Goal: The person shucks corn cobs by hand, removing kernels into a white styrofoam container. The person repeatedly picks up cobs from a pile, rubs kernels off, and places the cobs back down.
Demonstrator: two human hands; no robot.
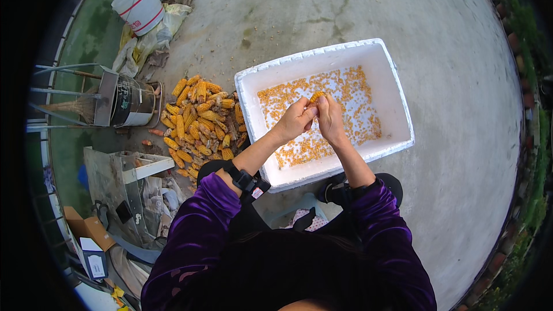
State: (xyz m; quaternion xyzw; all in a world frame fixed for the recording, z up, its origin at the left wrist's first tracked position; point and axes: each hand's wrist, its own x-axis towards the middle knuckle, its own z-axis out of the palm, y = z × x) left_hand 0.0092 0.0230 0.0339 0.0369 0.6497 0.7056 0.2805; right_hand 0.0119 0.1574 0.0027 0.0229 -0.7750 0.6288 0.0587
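Observation:
Both hands meet around a yellow corn cob (pixel 316 97) held over the white foam box (pixel 397 103). My left hand (pixel 296 118) grips the cob from the left, and my right hand (pixel 329 116) closes on it from the right, thumbs near each other. Loose yellow kernels (pixel 354 83) are scattered across the box's floor. To the left of the box lies a heap of corn cobs (pixel 199 121), some pale or darkened in places.
A white bucket (pixel 138 6) stands at back left beside plastic sacks (pixel 164 34). A metal machine (pixel 129 101), clutter (pixel 135 190) and a cardboard box (pixel 86 224) line the left side. My knees flank a small stool (pixel 311 207) on the concrete floor (pixel 455 138).

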